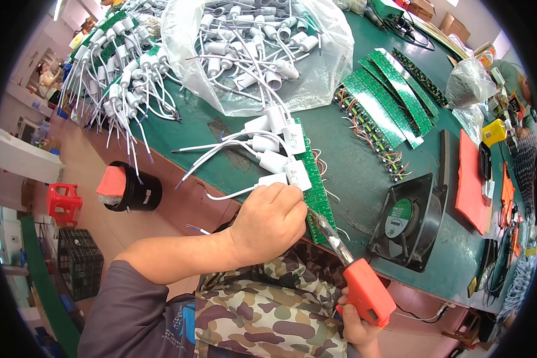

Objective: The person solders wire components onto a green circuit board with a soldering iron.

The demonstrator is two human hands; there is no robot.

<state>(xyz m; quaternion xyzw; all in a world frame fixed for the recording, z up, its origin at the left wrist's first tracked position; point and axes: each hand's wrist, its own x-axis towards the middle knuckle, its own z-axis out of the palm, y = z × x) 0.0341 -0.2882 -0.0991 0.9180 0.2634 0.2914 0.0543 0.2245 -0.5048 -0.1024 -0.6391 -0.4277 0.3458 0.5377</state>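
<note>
My right hand (359, 328) is wrapped round the red handle of a soldering iron (367, 292). The iron's metal shaft slants up and left, its tip close to my left fingers. With fingers pinched together, my left hand (271, 219) sits at the left edge of a long green circuit board (317, 197); what it pinches is hidden behind the fingers. Several white plastic cable connectors (273, 161) with white leads lie along the board's upper left side, just above that hand. Thin red and white wires stick out from the board's right edge.
A clear plastic bag (328, 65) of white connectors stands at the back, beside a heap of wired boards (125, 65). More green boards (382, 95) lie right of it. A black fan (409, 224) stands near the front edge; a black bin (142, 190) is on the floor.
</note>
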